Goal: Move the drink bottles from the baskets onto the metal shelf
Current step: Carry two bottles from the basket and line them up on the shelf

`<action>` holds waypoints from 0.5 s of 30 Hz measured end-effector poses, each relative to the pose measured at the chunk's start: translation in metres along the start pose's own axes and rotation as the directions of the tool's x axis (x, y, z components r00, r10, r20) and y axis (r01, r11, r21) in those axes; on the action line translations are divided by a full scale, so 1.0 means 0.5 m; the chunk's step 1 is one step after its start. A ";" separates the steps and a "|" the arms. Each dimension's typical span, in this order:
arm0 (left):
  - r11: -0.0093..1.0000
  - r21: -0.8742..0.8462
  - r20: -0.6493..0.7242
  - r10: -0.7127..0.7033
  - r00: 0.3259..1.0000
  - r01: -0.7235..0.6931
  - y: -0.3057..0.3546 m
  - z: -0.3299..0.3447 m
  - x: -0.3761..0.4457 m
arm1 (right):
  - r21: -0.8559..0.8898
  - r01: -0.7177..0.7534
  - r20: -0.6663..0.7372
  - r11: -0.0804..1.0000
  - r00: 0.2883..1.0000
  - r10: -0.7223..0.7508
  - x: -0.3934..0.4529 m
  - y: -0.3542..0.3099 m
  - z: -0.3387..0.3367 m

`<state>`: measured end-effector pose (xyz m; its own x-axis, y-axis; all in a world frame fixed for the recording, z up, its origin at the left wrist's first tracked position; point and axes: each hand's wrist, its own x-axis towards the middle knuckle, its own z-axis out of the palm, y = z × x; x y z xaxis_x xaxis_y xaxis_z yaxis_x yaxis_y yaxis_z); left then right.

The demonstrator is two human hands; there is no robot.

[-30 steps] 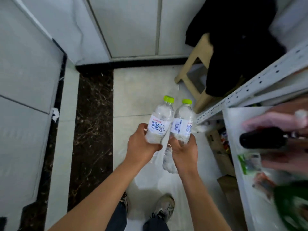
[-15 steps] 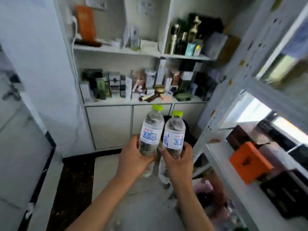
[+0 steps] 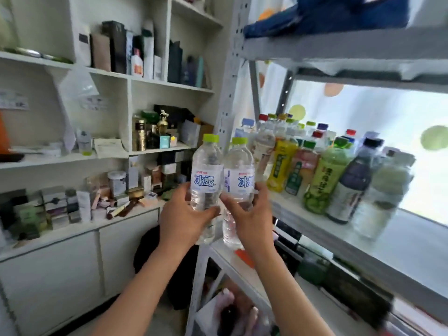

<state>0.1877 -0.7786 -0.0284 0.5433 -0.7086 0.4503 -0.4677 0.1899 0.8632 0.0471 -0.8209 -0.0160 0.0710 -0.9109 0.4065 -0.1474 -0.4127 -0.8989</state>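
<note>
Fingers of each hand, left (image 3: pixel 180 220) and right (image 3: pixel 252 218), clamp one clear water-filled bottle (image 3: pixel 206 175), (image 3: pixel 238 180), upright, touching, near the shelf's (image 3: pixel 315 224) front edge.

white wall shelves (image 3: pixel 145 80), cosmetic boxes (image 3: pixel 55 207)

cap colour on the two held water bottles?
Light green caps on both water bottles, clearest in the head view.
</note>
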 end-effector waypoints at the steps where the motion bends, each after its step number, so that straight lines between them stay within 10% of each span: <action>1: 0.999 -0.030 0.031 0.017 0.999 -0.016 0.019 0.016 0.001 | 0.001 0.001 -0.016 1.000 1.000 -0.001 0.002 -0.013 -0.026; 15: 0.965 -0.225 0.304 0.199 0.931 -0.133 0.308 0.270 -0.100 | -0.258 0.057 -0.366 0.964 0.918 -0.152 -0.002 -0.053 -0.419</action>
<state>-0.0054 -0.8059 0.0512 0.2006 -0.8290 0.5220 -0.3671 0.4304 0.8246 -0.1558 -0.8100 0.0417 -0.2736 -0.7748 0.5700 -0.3930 -0.4509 -0.8014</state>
